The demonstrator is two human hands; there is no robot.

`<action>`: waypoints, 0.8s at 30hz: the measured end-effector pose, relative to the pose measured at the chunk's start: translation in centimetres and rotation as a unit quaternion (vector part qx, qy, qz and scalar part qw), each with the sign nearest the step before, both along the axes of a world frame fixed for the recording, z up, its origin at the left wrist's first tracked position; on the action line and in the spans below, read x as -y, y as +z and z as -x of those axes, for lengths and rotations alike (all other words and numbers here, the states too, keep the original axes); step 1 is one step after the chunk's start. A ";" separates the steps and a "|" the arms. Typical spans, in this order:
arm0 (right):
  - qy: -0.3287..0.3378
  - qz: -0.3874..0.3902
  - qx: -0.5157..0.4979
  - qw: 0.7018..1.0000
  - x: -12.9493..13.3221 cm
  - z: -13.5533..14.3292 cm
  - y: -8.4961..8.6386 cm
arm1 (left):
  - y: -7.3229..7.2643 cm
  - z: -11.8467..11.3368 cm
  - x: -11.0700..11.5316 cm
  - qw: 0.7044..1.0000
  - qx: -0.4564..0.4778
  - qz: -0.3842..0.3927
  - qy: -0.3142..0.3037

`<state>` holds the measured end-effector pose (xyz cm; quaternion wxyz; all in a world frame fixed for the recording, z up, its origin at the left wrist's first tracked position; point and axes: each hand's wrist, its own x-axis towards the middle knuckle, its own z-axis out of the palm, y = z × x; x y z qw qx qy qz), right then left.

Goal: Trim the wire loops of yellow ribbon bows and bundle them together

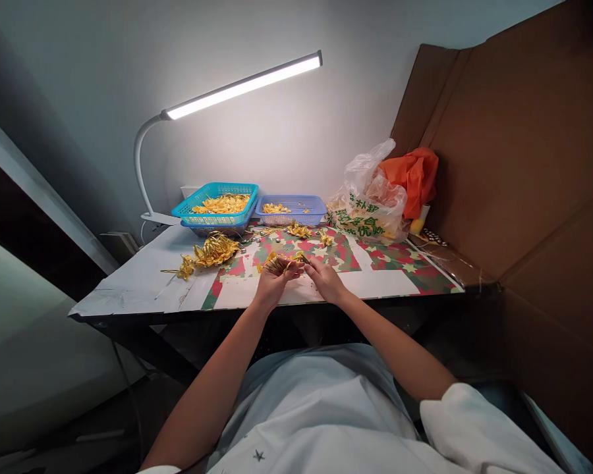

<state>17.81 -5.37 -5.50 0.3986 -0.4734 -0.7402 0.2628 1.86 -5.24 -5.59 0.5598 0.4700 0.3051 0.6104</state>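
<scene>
Above the near part of the table, my left hand (273, 282) is closed around a bunch of thin gold stems (277, 264) with yellow-gold flower-like tips. My right hand (327, 282) meets it on the right, its fingers pinched at a small gold piece (302, 259) beside the bunch; the exact shape of that piece is too small to tell. To the left lies a larger heap of gold stemmed pieces (216, 250), with a smaller gold cluster (184, 267) next to it. More gold pieces (299, 230) are scattered beyond my hands.
A turquoise basket (178, 212) and a blue-violet basket (319, 209), both holding gold pieces, stand at the back. A lit lamp (247, 85) arches over them. At right are a plastic bag (366, 204), an orange cloth (415, 174) and tall cardboard (524, 145).
</scene>
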 end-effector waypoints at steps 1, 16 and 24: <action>0.003 0.003 -0.002 1.000 0.0 0.0 0.0 | 0.0 0.0 0.0 1.000 -0.001 -0.003 0.001; 0.099 0.036 -0.062 0.993 -1.7 -0.6 -1.1 | 0.2 0.0 0.1 1.000 -0.008 0.005 0.000; 0.087 0.046 -0.070 0.993 -1.9 -0.5 -1.1 | 0.4 0.0 0.2 1.000 -0.003 0.012 -0.001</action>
